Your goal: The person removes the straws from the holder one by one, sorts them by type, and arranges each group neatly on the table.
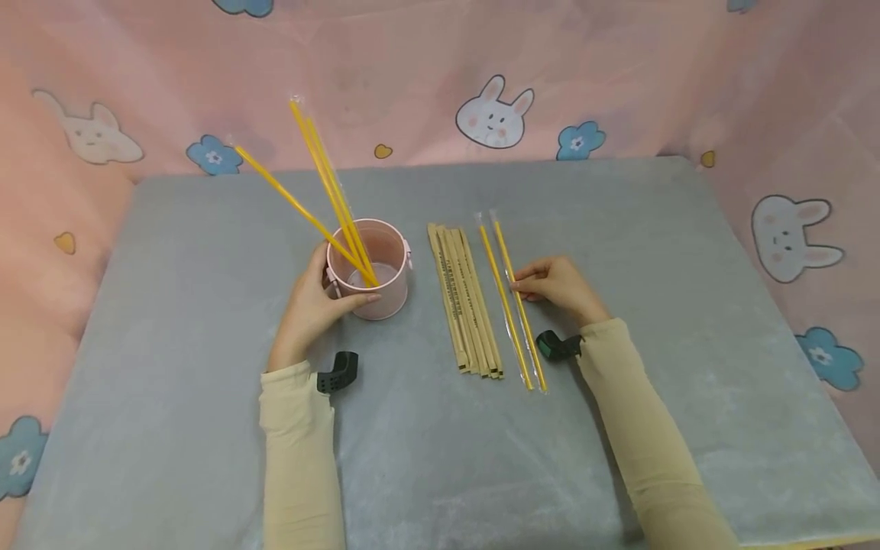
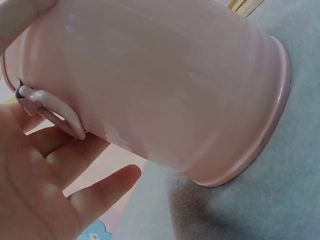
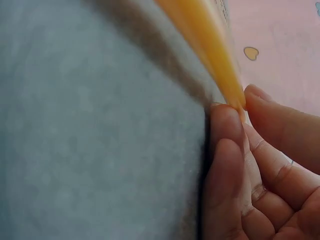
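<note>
On the left, my left hand [image 1: 309, 313] holds a small pink bucket [image 1: 392, 299] by its side, thumb along the near rim and fingers round the left side. In the left wrist view the bucket's wall [image 2: 165, 90] fills most of the picture, with fingers by its handle [image 2: 62, 112]. Several yellow straws [image 1: 330, 183] in clear wrappers lean out of it to the upper left. My right hand [image 1: 558, 289] pinches the right one of two wrapped yellow straws lying side by side, this straw [image 1: 525, 328] held between thumb and fingertips. The other straw [image 1: 505, 305] lies just left of it.
Between the bucket and the two straws lies a row of thin sticks in printed tan paper sleeves [image 1: 470, 305]. Everything stands on a grey cloth-covered table [image 1: 440, 458]. A pink curtain [image 1: 385, 84] with rabbits and flowers hangs behind and at both sides.
</note>
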`<move>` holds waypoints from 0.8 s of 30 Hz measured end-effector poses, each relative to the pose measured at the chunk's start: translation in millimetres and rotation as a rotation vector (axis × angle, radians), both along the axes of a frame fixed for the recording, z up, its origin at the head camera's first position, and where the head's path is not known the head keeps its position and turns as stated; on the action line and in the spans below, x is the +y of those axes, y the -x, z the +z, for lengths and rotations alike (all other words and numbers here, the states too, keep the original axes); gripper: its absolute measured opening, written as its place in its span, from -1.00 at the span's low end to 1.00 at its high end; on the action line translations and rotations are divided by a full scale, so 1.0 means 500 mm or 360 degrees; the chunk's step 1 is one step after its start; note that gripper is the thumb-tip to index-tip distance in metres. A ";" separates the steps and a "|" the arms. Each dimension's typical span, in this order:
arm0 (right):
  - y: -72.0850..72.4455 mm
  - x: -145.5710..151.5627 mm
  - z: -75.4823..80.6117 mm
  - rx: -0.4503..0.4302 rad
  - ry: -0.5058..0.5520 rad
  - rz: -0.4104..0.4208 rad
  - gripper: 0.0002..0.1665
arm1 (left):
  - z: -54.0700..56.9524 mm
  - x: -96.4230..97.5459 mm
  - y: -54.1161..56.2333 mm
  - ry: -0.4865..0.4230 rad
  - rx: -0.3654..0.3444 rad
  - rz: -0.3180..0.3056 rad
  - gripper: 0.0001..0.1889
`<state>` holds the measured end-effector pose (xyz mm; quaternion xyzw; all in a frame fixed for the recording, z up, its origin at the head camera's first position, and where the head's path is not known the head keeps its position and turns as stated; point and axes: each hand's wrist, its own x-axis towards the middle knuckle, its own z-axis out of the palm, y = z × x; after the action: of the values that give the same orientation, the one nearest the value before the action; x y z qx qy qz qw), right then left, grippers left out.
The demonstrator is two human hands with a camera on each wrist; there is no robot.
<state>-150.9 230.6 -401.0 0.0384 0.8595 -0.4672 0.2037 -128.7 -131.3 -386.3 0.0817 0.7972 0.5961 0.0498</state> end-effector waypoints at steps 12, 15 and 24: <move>0.000 0.004 -0.005 0.0008 0.0006 -0.0007 -0.68 | 0.006 0.003 -0.001 -0.0016 -0.0021 -0.0006 -0.10; -0.002 -0.001 -0.003 0.0013 -0.0038 0.0009 -0.70 | 0.007 0.003 -0.003 -0.0034 -0.0014 -0.0006 -0.10; -0.001 -0.007 -0.003 0.0028 -0.0056 -0.0001 -0.72 | 0.004 0.001 -0.004 -0.0025 -0.0005 -0.0007 -0.11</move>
<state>-150.5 227.3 -402.5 0.0382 0.8694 -0.4523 0.1953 -126.9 -130.6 -384.5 0.0830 0.7922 0.6024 0.0518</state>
